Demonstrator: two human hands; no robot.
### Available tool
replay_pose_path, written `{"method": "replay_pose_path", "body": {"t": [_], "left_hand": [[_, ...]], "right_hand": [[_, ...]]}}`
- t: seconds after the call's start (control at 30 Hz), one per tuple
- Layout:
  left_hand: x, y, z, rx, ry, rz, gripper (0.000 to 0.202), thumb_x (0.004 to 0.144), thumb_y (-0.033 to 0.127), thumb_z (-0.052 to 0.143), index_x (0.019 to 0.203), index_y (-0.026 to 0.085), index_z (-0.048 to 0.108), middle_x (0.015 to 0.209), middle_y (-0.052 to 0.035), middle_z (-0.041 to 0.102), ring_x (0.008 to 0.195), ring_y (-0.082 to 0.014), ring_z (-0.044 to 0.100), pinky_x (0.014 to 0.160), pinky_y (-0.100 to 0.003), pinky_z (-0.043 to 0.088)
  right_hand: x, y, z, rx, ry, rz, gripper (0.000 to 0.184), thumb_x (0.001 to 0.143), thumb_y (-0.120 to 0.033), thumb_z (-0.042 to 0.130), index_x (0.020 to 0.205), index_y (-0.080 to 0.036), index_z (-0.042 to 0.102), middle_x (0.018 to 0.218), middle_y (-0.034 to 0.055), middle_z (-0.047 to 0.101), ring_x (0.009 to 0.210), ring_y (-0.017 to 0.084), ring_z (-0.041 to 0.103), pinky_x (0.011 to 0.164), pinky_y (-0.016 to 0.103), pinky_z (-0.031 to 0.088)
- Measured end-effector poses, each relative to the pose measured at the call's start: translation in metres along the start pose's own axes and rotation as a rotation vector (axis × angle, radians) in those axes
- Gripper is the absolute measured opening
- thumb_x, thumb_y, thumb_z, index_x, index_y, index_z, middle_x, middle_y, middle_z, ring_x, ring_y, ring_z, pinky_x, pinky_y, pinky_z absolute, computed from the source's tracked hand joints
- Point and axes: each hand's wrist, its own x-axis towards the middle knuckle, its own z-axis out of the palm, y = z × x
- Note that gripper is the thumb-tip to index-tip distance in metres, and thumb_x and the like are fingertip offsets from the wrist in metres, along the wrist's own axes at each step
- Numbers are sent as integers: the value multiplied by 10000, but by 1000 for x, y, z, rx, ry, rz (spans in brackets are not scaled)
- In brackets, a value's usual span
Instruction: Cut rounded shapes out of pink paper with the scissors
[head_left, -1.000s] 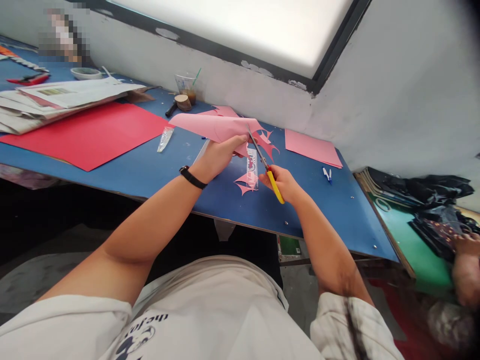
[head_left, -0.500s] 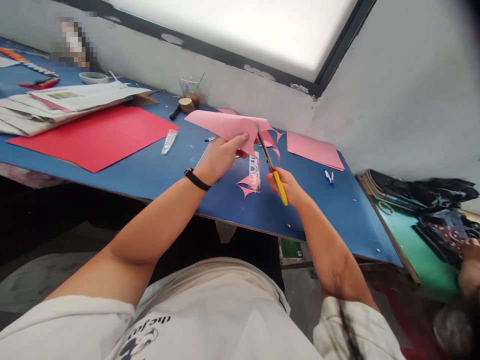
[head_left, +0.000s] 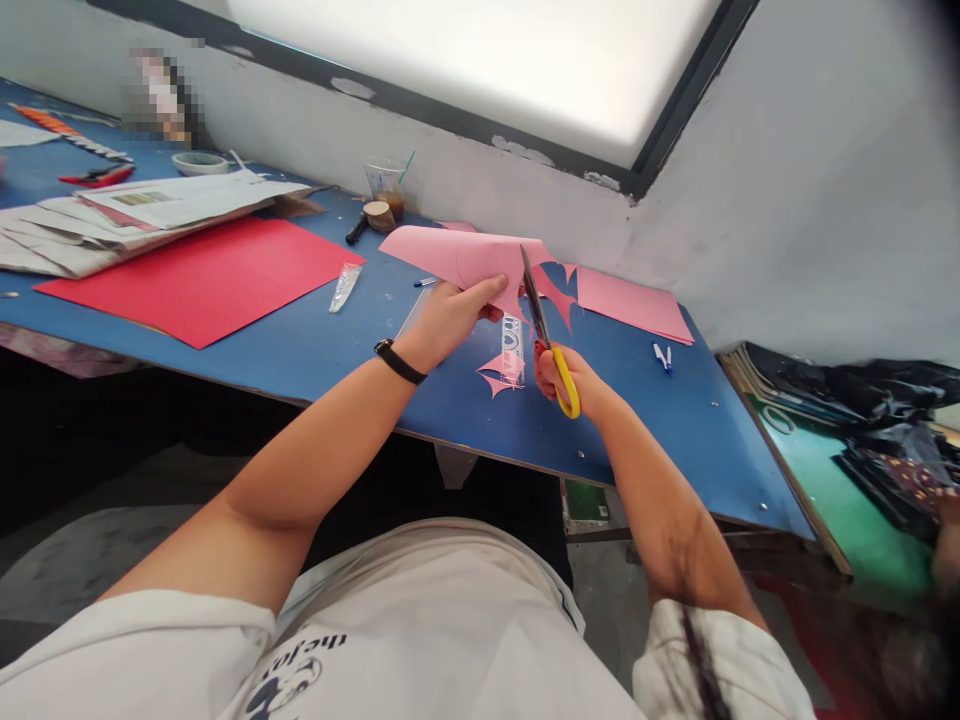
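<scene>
My left hand (head_left: 457, 315) grips a sheet of pink paper (head_left: 450, 255) above the table, thumb on top and fingers underneath. A faint curved line shows on the paper, and its right edge is cut into curves. My right hand (head_left: 566, 378) is closed round the yellow handles of a pair of scissors (head_left: 567, 385). Their blades point up and away from me and lie at the paper's right part. Pink offcuts (head_left: 501, 378) lie below on a clear stencil ruler (head_left: 512, 338). Another pink piece (head_left: 556, 298) hangs or lies just right of the blades; I cannot tell which.
The blue table (head_left: 660, 430) also holds a red sheet (head_left: 217, 270), folded papers (head_left: 97, 225), a plastic cup (head_left: 386, 185), stacked pink sheets (head_left: 634, 305) and a blue-and-white pen-like item (head_left: 663, 358). A green surface (head_left: 817, 500) with black bags adjoins on the right. At its far edge, a blurred person's hand shows.
The scissors' handles have turned and the blades have shifted slightly along the paper's right edge. The pink piece right of the blades has changed position. The whole view has shifted slightly.
</scene>
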Motion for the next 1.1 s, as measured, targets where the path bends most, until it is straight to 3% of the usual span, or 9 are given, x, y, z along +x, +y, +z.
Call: {"method": "replay_pose_path", "body": {"t": [0.17, 0.37, 0.73, 0.93, 1.1], "left_hand": [[-1, -1, 3, -8, -11, -31, 379, 916, 525, 972, 813, 210, 787, 795, -34, 753, 719, -168, 702, 725, -341, 601], [-6, 2, 7, 40, -44, -12, 436, 932, 587, 957, 800, 206, 791, 762, -37, 745, 701, -158, 687, 707, -316, 578], [-12, 6, 11, 53, -75, -23, 451, 1002, 585, 907, 797, 203, 784, 783, -63, 750, 719, -169, 684, 745, -332, 577], [-14, 9, 13, 79, -70, -36, 436, 1037, 508, 893, 762, 198, 756, 733, -46, 726, 699, -155, 672, 728, -307, 558], [-13, 7, 14, 86, -54, -52, 444, 1029, 512, 908, 755, 207, 741, 714, -41, 720, 696, -158, 666, 723, -304, 558]], "right_hand": [[-2, -12, 7, 39, -22, 6, 902, 774, -1174, 661, 911, -303, 475, 670, -74, 375, 565, 154, 378, 532, 374, 380], [-3, -16, 10, 50, -51, 22, 935, 736, -1203, 653, 905, -304, 457, 663, -96, 332, 566, 141, 338, 545, 363, 366], [2, -6, 15, 70, -31, 30, 975, 669, -1254, 613, 813, -305, 441, 661, -54, 345, 562, 153, 353, 538, 386, 362], [0, -6, 13, 118, -53, 18, 943, 730, -1200, 664, 835, -288, 450, 683, -61, 369, 577, 144, 388, 564, 369, 379], [8, 9, 15, 169, -23, 23, 946, 718, -1200, 684, 841, -300, 424, 648, -72, 353, 546, 136, 340, 515, 348, 334]]}}
